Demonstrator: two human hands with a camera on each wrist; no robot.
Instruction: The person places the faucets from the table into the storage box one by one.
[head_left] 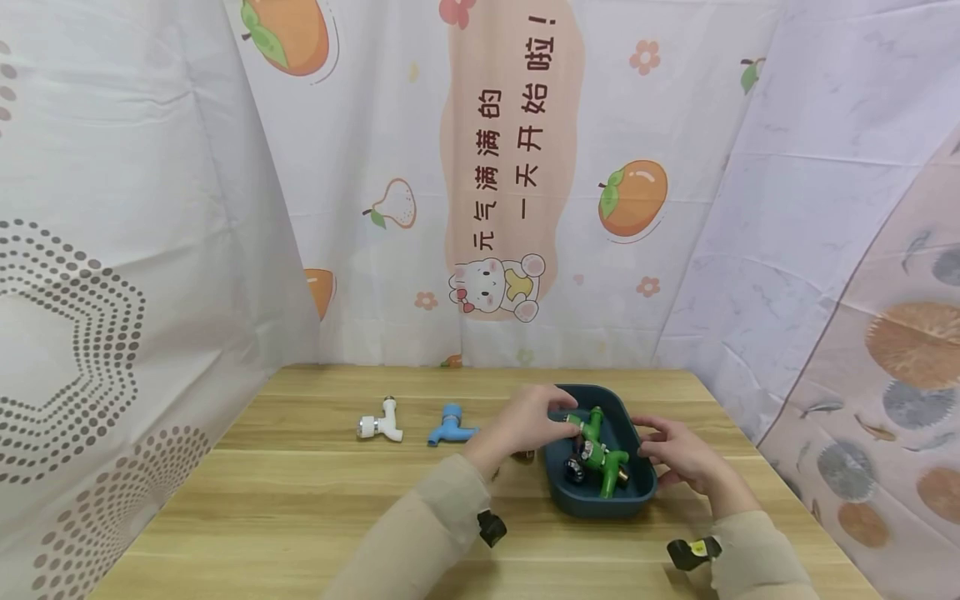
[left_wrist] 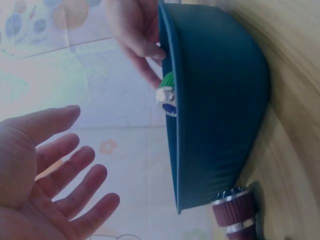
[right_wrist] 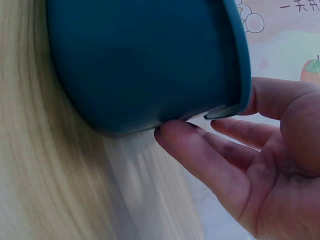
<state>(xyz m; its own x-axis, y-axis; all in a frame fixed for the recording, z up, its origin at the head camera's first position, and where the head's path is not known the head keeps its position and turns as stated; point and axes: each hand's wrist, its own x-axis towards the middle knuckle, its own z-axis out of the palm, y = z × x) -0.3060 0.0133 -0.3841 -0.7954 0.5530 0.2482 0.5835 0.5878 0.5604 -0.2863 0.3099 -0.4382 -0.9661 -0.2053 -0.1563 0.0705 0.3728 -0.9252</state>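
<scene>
My left hand [head_left: 527, 423] is above the left rim of a dark teal tub [head_left: 598, 507], its fingers spread in the left wrist view with nothing held. Inside the tub, green taps [head_left: 615, 467] lie over a dark tap with a shiny knob [head_left: 574, 470]. At the tub's right side my right hand [head_left: 686, 454] holds the edge, with fingertips [right_wrist: 172, 131] against the outer wall. A brown tap [left_wrist: 234, 209] lies on the table beside the tub, mostly hidden under the left hand in the head view.
A white tap [head_left: 382, 423] and a blue tap [head_left: 451, 427] lie on the wooden table [head_left: 315, 500], left of the tub. Printed curtains [head_left: 375, 125] hang behind the table and along both sides.
</scene>
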